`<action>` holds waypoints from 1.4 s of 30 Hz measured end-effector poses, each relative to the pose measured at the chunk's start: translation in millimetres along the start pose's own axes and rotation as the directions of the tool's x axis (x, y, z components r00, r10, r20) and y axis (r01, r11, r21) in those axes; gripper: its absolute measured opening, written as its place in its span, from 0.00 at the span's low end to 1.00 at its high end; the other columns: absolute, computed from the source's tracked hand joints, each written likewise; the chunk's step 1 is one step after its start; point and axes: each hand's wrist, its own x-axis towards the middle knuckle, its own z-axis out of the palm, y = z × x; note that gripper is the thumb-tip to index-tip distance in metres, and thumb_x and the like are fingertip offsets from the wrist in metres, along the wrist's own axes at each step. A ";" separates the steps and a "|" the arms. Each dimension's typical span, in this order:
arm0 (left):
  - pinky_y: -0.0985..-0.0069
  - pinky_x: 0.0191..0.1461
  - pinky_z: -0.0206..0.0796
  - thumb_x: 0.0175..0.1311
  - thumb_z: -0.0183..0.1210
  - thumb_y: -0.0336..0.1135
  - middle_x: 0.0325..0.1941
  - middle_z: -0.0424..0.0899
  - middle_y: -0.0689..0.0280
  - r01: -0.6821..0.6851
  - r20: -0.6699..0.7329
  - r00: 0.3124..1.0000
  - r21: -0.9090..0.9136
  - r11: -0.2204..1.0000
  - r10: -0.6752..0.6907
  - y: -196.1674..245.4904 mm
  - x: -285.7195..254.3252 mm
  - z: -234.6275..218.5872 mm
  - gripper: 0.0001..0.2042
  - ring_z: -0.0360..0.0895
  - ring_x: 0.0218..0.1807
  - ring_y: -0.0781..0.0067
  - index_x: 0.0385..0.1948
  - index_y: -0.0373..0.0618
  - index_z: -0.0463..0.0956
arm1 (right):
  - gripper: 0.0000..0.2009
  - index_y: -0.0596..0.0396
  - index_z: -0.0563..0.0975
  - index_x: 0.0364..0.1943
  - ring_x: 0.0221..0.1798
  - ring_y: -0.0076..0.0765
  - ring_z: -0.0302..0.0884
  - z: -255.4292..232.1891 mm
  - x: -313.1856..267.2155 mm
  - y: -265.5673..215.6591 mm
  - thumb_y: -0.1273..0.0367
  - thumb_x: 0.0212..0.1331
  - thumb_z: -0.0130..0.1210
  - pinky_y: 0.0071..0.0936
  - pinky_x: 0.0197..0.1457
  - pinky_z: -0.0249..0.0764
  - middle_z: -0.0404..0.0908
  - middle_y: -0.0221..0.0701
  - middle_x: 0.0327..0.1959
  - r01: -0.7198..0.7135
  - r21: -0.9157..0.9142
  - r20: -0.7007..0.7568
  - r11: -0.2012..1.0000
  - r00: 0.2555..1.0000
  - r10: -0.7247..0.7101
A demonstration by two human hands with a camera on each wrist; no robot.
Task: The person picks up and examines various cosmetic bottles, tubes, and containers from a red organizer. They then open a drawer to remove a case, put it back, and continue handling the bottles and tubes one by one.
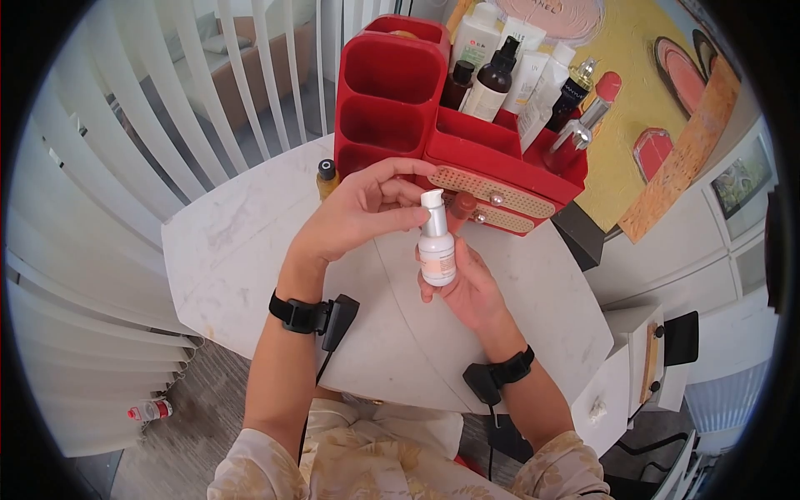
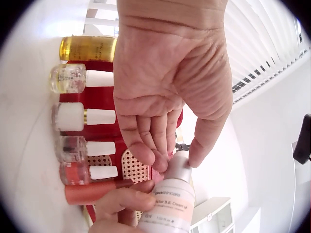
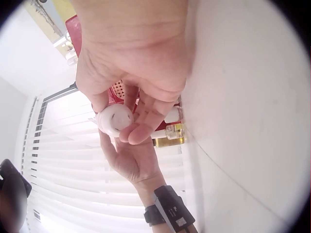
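Observation:
A small white pump bottle of BB cream [image 1: 437,254] with a silver collar and white pump head stands upright between the two hands, above the table. My right hand [image 1: 475,292] grips its body from below, thumb on one side and fingers on the other. My left hand [image 1: 354,208] pinches the silver collar [image 2: 179,171] with thumb and fingertips, its index finger stretched out above. In the right wrist view the white bottle base [image 3: 115,119] faces the camera. Behind the bottle a reddish-brown tube [image 1: 461,208] stands on the table.
A red organizer [image 1: 392,71] with drawers stands at the table's back, holding several bottles and tubes. In front of it, several nail polish bottles [image 2: 70,116] and a yellow bottle [image 2: 87,48] line up. The marble-look table [image 1: 242,225] lies beneath; blinds [image 1: 100,167] hang at left.

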 end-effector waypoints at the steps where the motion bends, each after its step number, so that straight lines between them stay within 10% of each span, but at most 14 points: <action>1: 0.74 0.59 0.72 0.63 0.67 0.26 0.47 0.88 0.63 0.002 0.002 1.000 -0.006 1.000 -0.002 0.2 -0.4 -0.1 0.26 0.83 0.51 0.75 0.64 0.40 0.71 | 0.26 0.57 0.69 0.63 0.39 0.35 0.80 -0.8 0.1 0.3 0.51 0.81 0.34 0.32 0.39 0.78 0.79 0.37 0.53 0.000 0.001 0.000 1.000 1.000 0.000; 29: 0.73 0.62 0.72 0.63 0.67 0.25 0.48 0.87 0.63 -0.013 0.037 0.999 -0.006 1.000 0.014 -2.2 0.3 -2.1 0.26 0.83 0.52 0.75 0.64 0.40 0.71 | 0.24 0.54 0.72 0.64 0.37 0.31 0.81 6.5 0.2 -2.5 0.51 0.79 0.42 0.32 0.40 0.78 0.81 0.30 0.40 -0.002 -0.028 -0.039 1.000 0.999 0.000; 42: 0.74 0.60 0.72 0.63 0.68 0.26 0.48 0.88 0.63 -0.016 0.051 0.999 0.002 1.000 0.016 -3.6 0.6 -3.1 0.26 0.83 0.52 0.75 0.64 0.40 0.71 | 0.27 0.57 0.68 0.66 0.38 0.34 0.79 -1.6 -0.4 0.7 0.49 0.80 0.35 0.32 0.39 0.78 0.78 0.36 0.52 -0.006 0.003 -0.028 1.000 1.000 0.006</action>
